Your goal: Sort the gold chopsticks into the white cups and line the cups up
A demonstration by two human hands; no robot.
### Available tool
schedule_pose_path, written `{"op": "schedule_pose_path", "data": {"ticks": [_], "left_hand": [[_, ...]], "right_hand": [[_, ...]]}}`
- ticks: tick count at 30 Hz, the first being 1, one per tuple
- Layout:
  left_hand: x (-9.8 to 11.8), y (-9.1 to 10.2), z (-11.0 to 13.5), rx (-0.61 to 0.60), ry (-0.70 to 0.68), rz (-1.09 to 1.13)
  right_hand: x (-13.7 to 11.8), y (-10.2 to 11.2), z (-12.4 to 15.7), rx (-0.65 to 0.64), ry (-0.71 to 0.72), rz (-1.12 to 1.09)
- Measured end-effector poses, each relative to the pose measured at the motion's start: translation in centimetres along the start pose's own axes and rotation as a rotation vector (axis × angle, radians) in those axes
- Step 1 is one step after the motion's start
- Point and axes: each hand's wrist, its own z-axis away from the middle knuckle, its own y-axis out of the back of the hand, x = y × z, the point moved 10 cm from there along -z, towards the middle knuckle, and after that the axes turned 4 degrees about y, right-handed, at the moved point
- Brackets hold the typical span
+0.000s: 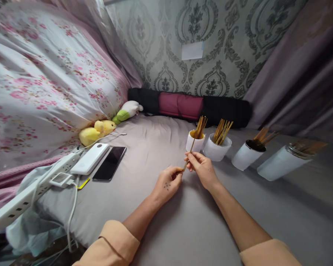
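A thin brown stick [192, 145] slants upward between my two hands. My left hand [168, 181] is closed in a pinch at its lower end. Higher up, the fingers of my right hand [204, 169] are closed round the same stick. Its upper end overlaps the nearest white cup [193, 145], which holds several similar sticks. To the right stand a wider whitish cup [217, 150], a white-wrapped cup with a dark inside [244, 158] and a pale-wrapped glass jar [280, 164], each with several sticks in it.
Grey cloth [144, 147] covers the surface. On the left lie a black phone [110, 163], a white power bank [91, 159], a power strip [51, 179] with cables and a yellow plush toy [97, 132]. A black and maroon roll [180, 104] lies along the wall.
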Motion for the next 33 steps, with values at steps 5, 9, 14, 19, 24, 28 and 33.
{"op": "schedule_pose_path", "data": {"ticks": [5,9,14,19,24,28,33], "left_hand": [[-1.8,-0.8,-0.1,-0.047,0.233,0.268],[-2.5,-1.6,0.3,-0.105,0.418,0.431],[-2.2,-2.5,0.6,-0.202,0.468,0.659],[-2.7,-3.0,1.0,-0.236,0.533,0.836],[-3.1,-3.5,1.1,-0.256,0.551,0.927],[-3.4,-3.7,1.1,-0.259,0.574,0.997],[-3.6,-4.0,1.3,-0.267,0.625,1.079]], "right_hand": [[-0.1,-0.1,-0.1,-0.013,0.008,-0.002],[0.0,0.0,-0.1,-0.011,0.008,-0.002],[-0.1,0.2,-0.1,-0.012,0.009,0.012],[-0.2,0.2,-0.1,-0.015,0.019,0.028],[-0.4,0.2,-0.1,-0.02,0.031,0.044],[-0.6,0.3,0.0,-0.014,0.035,0.063],[-0.8,0.3,-0.1,-0.01,0.045,0.079]]}}
